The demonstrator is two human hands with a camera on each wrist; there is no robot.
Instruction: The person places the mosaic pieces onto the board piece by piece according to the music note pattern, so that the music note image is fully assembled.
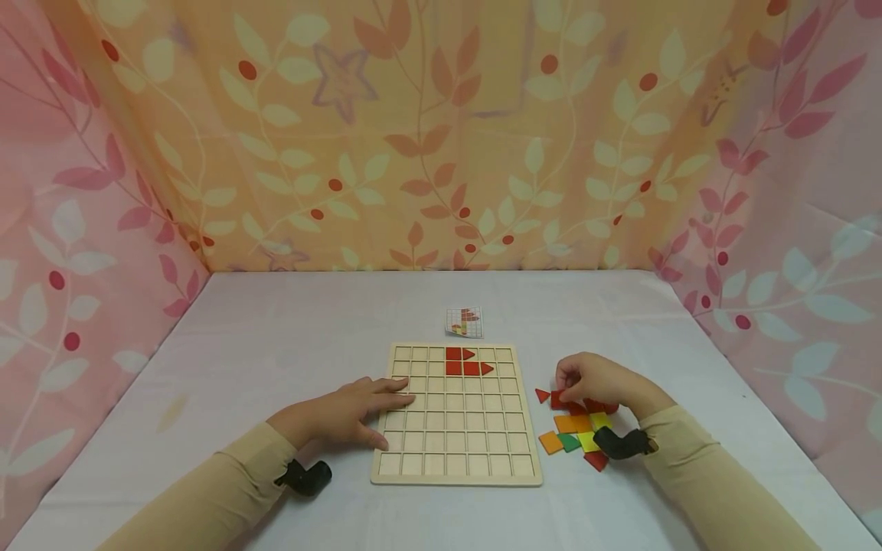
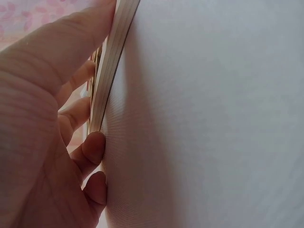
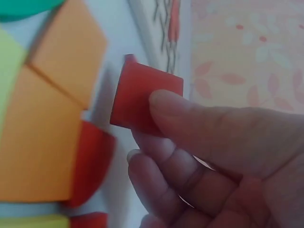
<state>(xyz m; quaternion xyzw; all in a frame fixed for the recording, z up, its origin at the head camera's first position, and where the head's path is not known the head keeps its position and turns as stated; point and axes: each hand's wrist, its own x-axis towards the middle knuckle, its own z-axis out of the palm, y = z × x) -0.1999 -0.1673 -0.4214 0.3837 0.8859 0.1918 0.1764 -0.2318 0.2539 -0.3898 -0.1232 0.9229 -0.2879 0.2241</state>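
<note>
The left hand point(image 1: 351, 412) rests on the left side of a board point(image 1: 441, 444); rightward, the right hand point(image 1: 606, 380) pinches a red piece point(image 1: 556, 402).

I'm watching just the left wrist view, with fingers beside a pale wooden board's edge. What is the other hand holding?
Observer: The right hand pinches a flat red square piece.
Operator: What's lying on the pale wooden board?
Observer: Flat red square and triangular pieces sit in its two far rows.
Operator: And past its far edge?
Observer: A small white card printed with a grid and coloured shapes lies there.
</note>
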